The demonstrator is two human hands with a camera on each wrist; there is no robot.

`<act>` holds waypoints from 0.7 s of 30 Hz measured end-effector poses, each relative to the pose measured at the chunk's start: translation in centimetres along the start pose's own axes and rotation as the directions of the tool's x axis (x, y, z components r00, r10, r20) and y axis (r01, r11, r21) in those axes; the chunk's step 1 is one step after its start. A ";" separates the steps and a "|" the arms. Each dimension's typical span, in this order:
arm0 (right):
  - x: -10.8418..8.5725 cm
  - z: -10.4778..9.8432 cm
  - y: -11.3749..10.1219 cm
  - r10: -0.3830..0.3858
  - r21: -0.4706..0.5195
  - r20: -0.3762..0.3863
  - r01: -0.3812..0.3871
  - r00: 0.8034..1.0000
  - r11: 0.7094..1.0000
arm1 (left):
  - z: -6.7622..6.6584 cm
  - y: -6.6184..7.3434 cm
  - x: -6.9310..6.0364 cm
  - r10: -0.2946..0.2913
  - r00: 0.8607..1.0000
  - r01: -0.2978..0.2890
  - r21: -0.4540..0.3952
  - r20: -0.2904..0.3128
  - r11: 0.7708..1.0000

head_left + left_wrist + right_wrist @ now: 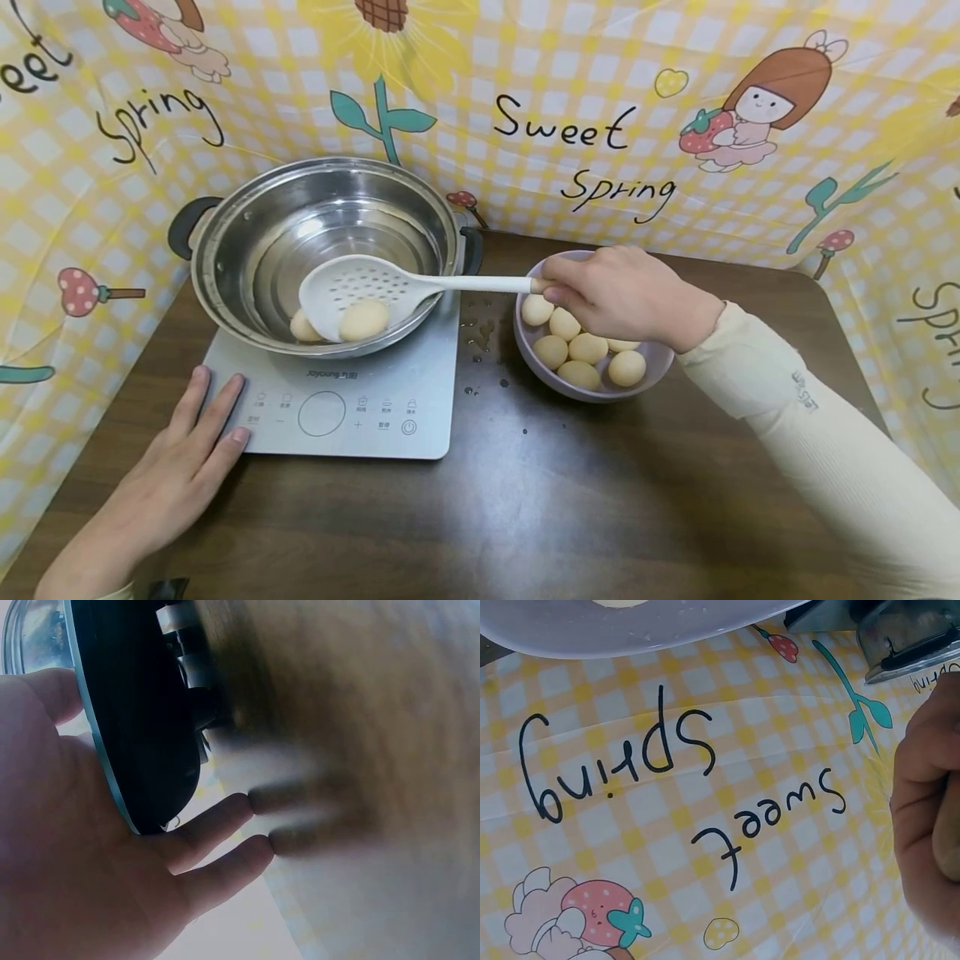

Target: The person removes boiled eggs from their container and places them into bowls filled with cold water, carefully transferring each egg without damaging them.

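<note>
My right hand [626,296] grips the handle of a white slotted spoon [360,279], its bowl over the near side of a steel pot [225,283]. One pale egg [364,320] lies in the spoon. Part of another egg [302,327] shows in the pot, beside the spoon's edge. Below my right hand stands a lilac bowl [558,388] with several eggs. My left hand [168,475] touches the left edge of a white induction cooker [405,392], fingers extended. The left wrist view shows that hand [112,847] against the cooker's dark underside.
The pot stands on the cooker, with black handles [189,227] at its sides. Water drops [480,337] lie on the brown table [570,500] between cooker and bowl. A yellow checked cloth [465,100] hangs close behind.
</note>
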State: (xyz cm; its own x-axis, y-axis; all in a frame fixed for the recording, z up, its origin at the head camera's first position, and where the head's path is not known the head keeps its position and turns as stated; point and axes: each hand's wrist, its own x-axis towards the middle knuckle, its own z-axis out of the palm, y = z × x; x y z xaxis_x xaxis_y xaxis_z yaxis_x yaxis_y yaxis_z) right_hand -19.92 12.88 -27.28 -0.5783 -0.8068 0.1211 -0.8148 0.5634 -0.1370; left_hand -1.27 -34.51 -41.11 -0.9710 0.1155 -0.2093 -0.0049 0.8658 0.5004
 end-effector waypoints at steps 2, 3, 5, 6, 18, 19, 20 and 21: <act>0.2 -0.2 -0.1 0.010 0.012 0.021 -0.011 1.000 1.000 | 0.0 0.0 0.0 -0.001 1.000 0.001 0.000 0.003 1.000; 0.4 -0.3 -0.1 0.016 0.018 0.032 -0.016 0.999 1.000 | 0.0 0.0 0.0 0.000 1.000 0.000 -0.001 0.001 1.000; 0.6 -0.6 -0.3 0.028 0.030 0.053 -0.029 0.998 0.999 | 0.0 0.0 0.0 0.003 1.000 -0.003 -0.002 -0.007 1.000; 0.7 -0.7 -0.3 0.033 0.038 0.065 -0.036 0.997 0.999 | 0.1 0.0 -0.1 0.004 1.000 -0.004 -0.003 -0.009 1.000; 2.3 -2.5 -0.9 0.117 0.086 0.229 -0.139 0.966 0.987 | 0.1 -0.1 -0.1 0.003 1.000 -0.003 0.000 -0.012 1.000; 2.4 -2.6 -0.9 0.122 0.099 0.246 -0.150 0.961 0.984 | 0.2 -0.1 -0.1 0.004 1.000 -0.004 -0.001 -0.014 1.000; 2.5 -2.7 -0.9 0.130 0.117 0.264 -0.165 0.956 0.979 | 0.2 -0.1 -0.1 0.004 1.000 -0.004 -0.002 -0.016 1.000; 2.6 -2.8 -0.9 0.137 0.141 0.282 -0.182 0.950 0.973 | 0.2 -0.2 -0.1 0.006 1.000 -0.006 -0.001 -0.020 1.000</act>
State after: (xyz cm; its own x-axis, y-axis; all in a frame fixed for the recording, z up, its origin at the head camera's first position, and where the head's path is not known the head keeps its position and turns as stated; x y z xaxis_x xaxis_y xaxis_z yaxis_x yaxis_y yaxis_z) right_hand -20.85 10.78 -24.13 -0.6487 -0.7393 -0.1808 -0.6817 0.6700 -0.2937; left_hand -1.16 -34.56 -41.33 -0.9755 0.1106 -0.1899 0.0002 0.8647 0.5024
